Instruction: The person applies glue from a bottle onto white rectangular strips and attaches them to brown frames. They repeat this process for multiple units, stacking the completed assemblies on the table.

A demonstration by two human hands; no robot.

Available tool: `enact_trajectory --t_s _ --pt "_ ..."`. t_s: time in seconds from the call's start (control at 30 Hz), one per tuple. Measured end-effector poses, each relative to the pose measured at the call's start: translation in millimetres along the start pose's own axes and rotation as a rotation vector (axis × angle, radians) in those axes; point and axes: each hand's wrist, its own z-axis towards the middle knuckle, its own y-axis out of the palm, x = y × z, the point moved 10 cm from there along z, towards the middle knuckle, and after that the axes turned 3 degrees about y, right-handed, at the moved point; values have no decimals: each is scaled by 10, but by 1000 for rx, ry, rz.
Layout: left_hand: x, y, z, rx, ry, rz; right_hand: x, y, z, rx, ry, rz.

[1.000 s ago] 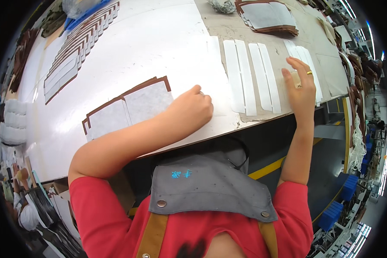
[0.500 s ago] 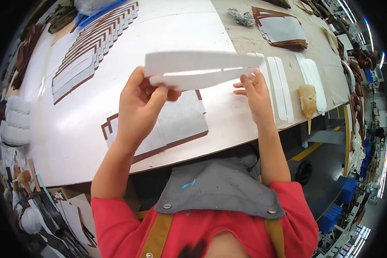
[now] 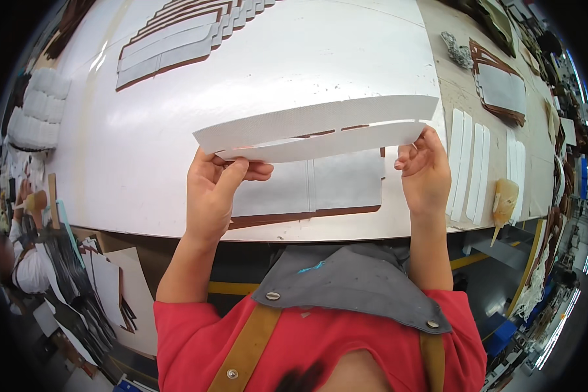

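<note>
White slotted strip (image 3: pixel 320 121) pinched at both ends by left hand (image 3: pixel 210 196) and right hand (image 3: pixel 427 176), over a brown-edged panel (image 3: pixel 346 183) (brown peeks through the slots lol).

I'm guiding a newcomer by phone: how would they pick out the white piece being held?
Find the big white table; over its near side are the left hand and the right hand. Between them spans a long white piece with narrow slots along its length. Unlike the white strips lying flat farther right, this one is held up.
</note>
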Motion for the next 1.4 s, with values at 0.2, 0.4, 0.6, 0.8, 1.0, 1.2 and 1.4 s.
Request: enact_trajectory --t_s 0.2,0.4,0.6,0.8,1.0,1.2,1.4 --pt "-38 -185 2 52 2 7 3 88 25 90 -71 -192" --pt "-362 -457 -290 138 -171 197 206 -42 -245 61 -47 -456" --pt "-301 -392 -503 95 -85 700 402 -116 -362 -78 -21 -744" --pt "-238 -301 -374 54 -81 816 419 -99 -290 -67 85 -852" --pt "-160 -235 -296 27 -13 915 376 -57 -261 -74 48 -979" --pt "-172 -257 -282 21 -46 957 357 -14 -238 -79 11 -1061" --pt "-185 -258 -266 22 -77 929 346 -24 -256 -76 8 -1083"
